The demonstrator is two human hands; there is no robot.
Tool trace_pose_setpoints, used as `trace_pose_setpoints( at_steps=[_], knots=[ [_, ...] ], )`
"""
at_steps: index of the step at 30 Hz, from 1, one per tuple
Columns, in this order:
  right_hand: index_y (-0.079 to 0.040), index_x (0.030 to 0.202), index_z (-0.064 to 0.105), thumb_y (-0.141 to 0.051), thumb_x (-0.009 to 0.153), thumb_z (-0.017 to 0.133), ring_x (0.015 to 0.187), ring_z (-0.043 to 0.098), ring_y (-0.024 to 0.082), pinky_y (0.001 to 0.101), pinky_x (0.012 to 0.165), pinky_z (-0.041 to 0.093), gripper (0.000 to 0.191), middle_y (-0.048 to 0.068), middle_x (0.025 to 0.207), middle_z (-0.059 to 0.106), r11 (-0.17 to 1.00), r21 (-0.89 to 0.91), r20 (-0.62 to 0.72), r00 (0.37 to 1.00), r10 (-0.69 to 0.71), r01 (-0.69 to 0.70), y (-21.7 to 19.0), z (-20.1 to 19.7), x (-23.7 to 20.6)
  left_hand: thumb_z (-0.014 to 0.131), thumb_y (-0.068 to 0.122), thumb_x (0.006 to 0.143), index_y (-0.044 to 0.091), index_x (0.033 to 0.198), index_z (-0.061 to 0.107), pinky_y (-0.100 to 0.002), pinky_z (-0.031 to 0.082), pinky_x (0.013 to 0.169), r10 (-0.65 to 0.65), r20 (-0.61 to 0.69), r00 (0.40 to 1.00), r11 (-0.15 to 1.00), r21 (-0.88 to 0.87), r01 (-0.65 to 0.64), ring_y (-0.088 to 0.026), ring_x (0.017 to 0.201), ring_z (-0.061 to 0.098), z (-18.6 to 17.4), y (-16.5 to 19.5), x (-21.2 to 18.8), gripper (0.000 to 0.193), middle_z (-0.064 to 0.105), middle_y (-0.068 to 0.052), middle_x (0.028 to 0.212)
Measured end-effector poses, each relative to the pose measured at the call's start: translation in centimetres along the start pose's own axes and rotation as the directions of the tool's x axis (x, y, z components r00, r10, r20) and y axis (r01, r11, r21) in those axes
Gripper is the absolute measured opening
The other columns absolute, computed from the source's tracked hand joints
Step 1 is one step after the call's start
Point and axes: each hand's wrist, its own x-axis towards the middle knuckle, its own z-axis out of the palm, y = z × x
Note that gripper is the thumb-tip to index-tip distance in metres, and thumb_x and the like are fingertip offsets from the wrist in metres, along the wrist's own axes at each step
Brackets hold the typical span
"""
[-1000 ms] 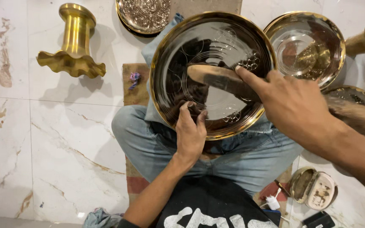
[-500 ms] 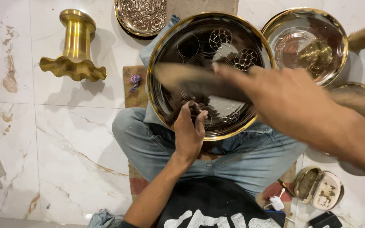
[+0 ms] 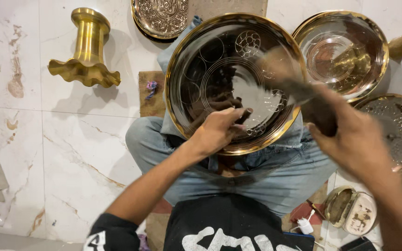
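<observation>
Left hand (image 3: 217, 131) clenched around punch (image 3: 244, 115)

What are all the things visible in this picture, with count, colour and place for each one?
large round tray: one, dark mirror centre with gold rim and engraved circles, resting on the lap
punch tool: one, dark, held against the tray by the left hand
hammer-like tool: one, dark, blurred, in the right hand above the tray
brass stand: one, gold, wavy base, lying on the floor at upper left
embossed plate: one, silver and gold, top centre
shiny plates: two, gold-rimmed, on the right
small open tin: one, pale, lower right
marble floor: white, veined
left hand: on the tray's near rim
right hand: raised at right
</observation>
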Motion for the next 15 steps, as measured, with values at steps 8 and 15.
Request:
trace_pose_setpoints(
  at_steps=[8, 15],
  knots=[
    [-0.026, 0.15, 0.048, -0.024, 0.08, 0.082, 0.088, 0.072, 0.032, 0.0447, 0.076, 0.057, 0.078, 0.016, 0.104, 0.073, 0.973, 0.164, -0.15, 0.971, 0.188, -0.163, 3.0, 7.9, -6.4, 0.072, 0.015, 0.091, 0.005, 0.135, 0.06, -0.047, 0.053, 0.085, 0.177, 0.358, 0.917, 0.983, -0.009, -0.186, -0.039, 0.1, 0.068, -0.4, -1.3, 2.8, 0.047, 0.069, -0.018, 0.105],
    [-0.011, 0.151, 0.056, -0.02, 0.081, 0.085, 0.089, 0.07, 0.028, 0.04, 0.077, 0.056, 0.076, 0.017, 0.106, 0.072, 0.948, 0.227, -0.192, 0.944, 0.267, -0.222, 2.9, 13.2, -10.8, 0.072, 0.016, 0.091, 0.002, 0.132, 0.062, -0.046, 0.054, 0.089, 0.323, 0.556, 0.766, 0.945, -0.153, -0.288, -0.04, 0.104, 0.067, -1.2, -1.6, 4.4, 0.045, 0.071, -0.019, 0.113]
  ],
)
